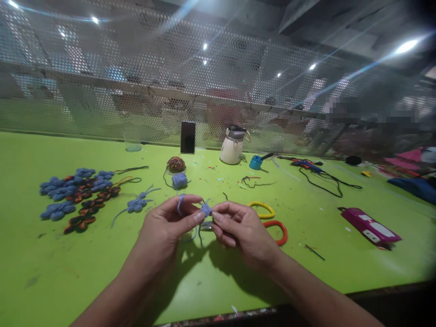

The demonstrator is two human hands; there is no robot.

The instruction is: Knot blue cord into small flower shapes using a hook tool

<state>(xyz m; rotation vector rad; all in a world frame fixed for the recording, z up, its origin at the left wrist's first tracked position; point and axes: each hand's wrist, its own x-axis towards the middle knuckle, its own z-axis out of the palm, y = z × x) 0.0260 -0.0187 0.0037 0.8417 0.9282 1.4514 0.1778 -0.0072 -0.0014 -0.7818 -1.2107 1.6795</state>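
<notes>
My left hand (pixel 173 219) pinches a small blue crocheted piece (pixel 206 209) between thumb and fingers, with blue yarn looped round a finger. My right hand (pixel 238 222) is closed at the piece's right edge; whatever its fingertips grip is hidden. A thin dark end (pixel 225 196) shows just above that hand. Below the hands lie scissors with a yellow handle loop (pixel 261 210) and a red handle loop (pixel 278 233), partly covered by the right hand. Beyond the left hand are a blue yarn ball (pixel 179 180) and a multicoloured yarn ball (pixel 176 164).
Several blue and dark-orange crocheted flowers (pixel 57 210) lie left, with a single blue flower (pixel 136 204) nearer. A phone (pixel 187 137), a cream flask (pixel 232 147) and a blue pot (pixel 255 162) stand behind. On the right are a glue gun (pixel 308 166) and a purple device (pixel 369 225).
</notes>
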